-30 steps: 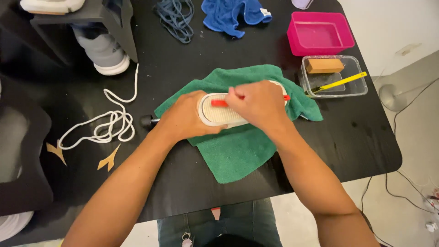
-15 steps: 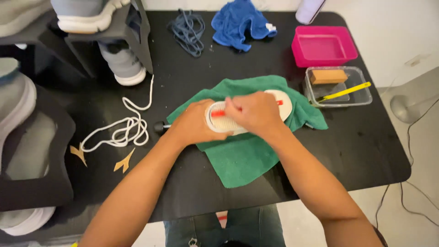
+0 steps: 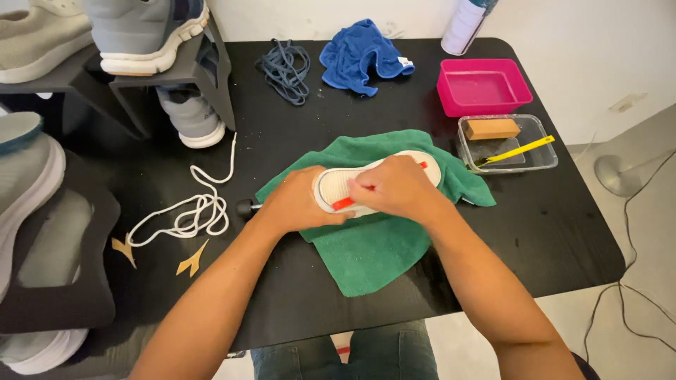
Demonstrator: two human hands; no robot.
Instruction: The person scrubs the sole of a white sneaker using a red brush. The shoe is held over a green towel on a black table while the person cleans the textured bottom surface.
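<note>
Head view, looking down on a black table (image 3: 563, 232).

White shoe (image 3: 377, 184) lies sole-up on a green towel (image 3: 373, 246), near the table's middle. Sole is pale with a ribbed patch and an orange-red mark; upper is hidden underneath.

Left hand (image 3: 299, 204) wraps the near end of the shoe, fingers curled over its edge, clamped on it. Right hand (image 3: 394, 188) rests on top of the sole, fingers drawn together in a fist-like pinch. Whether it grips a tool or a cloth, cannot tell; the knuckles cover whatever is under them. Middle of the sole is hidden by this hand.

A small dark knob (image 3: 244, 207) with a thin shaft pokes out from behind the left wrist; the rest is covered, kind unclear.

Left of the towel: white shoelace (image 3: 186, 211) in loose loops, two tan paper scraps just below it. Far side: dark laces (image 3: 284, 69), crumpled blue cloth (image 3: 362, 56), a white spray can (image 3: 465, 24) cut off by the top edge. Right: pink tub (image 3: 482, 86); beside it a clear container (image 3: 542, 151) holding a brown block (image 3: 493, 129) and a yellow-handled brush (image 3: 514, 150), its head hard to make out.

Grey shoes on a black stand (image 3: 169, 74), upper left, partly cut off.
</note>
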